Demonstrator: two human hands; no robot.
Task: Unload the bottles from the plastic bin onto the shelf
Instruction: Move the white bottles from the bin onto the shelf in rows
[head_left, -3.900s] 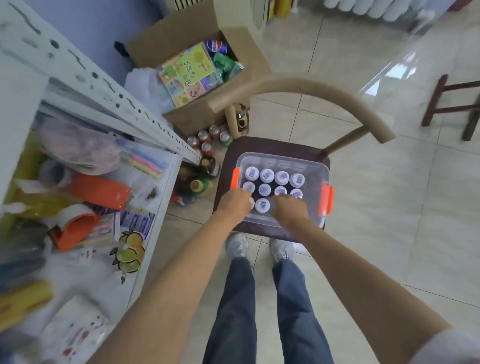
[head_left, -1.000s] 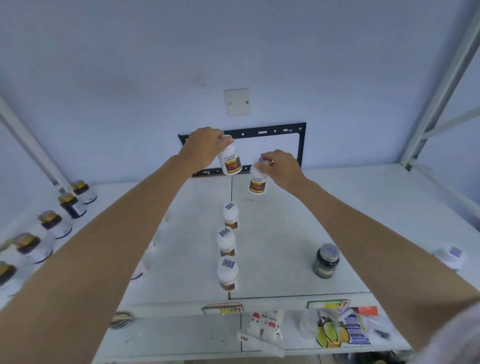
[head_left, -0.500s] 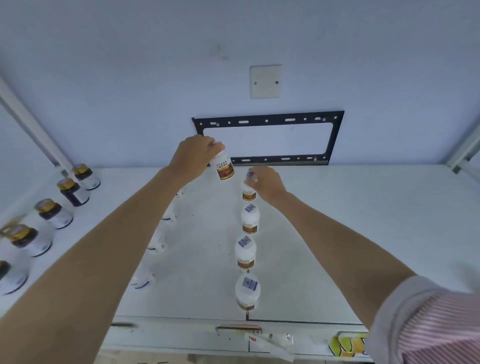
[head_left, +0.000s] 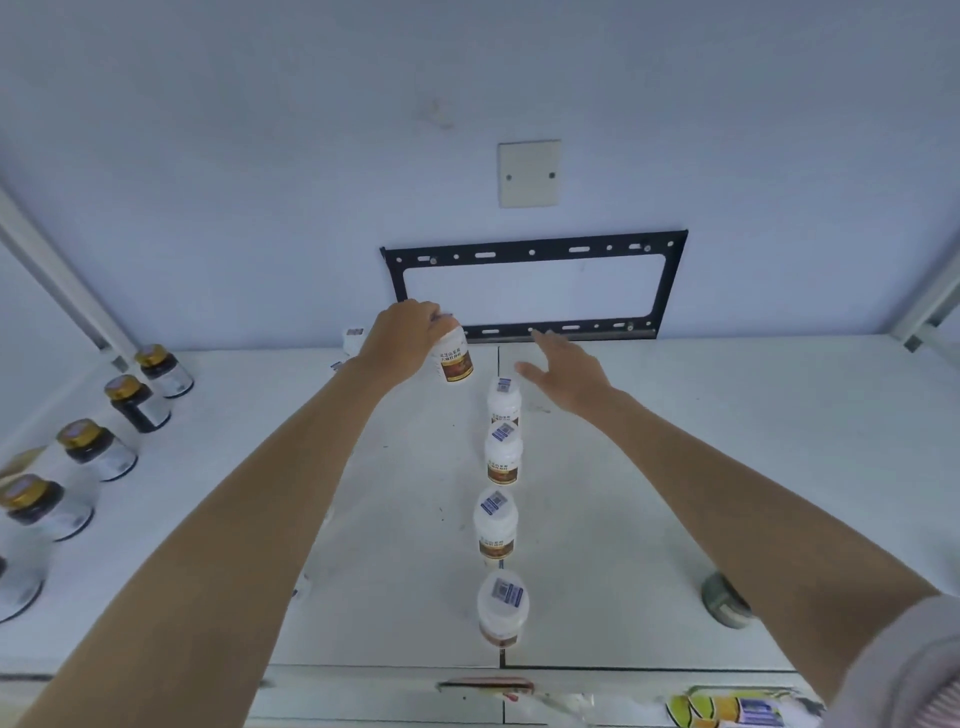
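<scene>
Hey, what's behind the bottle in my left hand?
Behind the bottle held by the left hand are the wall and the lower left corner of the black bracket. The hand and forearm partly hide more white bottles at the back.

- Two bare hands are showing, the left hand (head_left: 402, 340) and the right hand (head_left: 569, 376), with nothing worn on either: no gloves, rings or watch are covering them.
- Both forearms are running bare from wrist to elbow, long and slender in the wide-angle view.
- A short, loose fabric sleeve (head_left: 906, 670) in pale pink with fine darker pink stripes is showing at the lower right corner, covering the right upper arm.
- The left arm is leaving the picture at the lower left edge still uncovered.
</scene>
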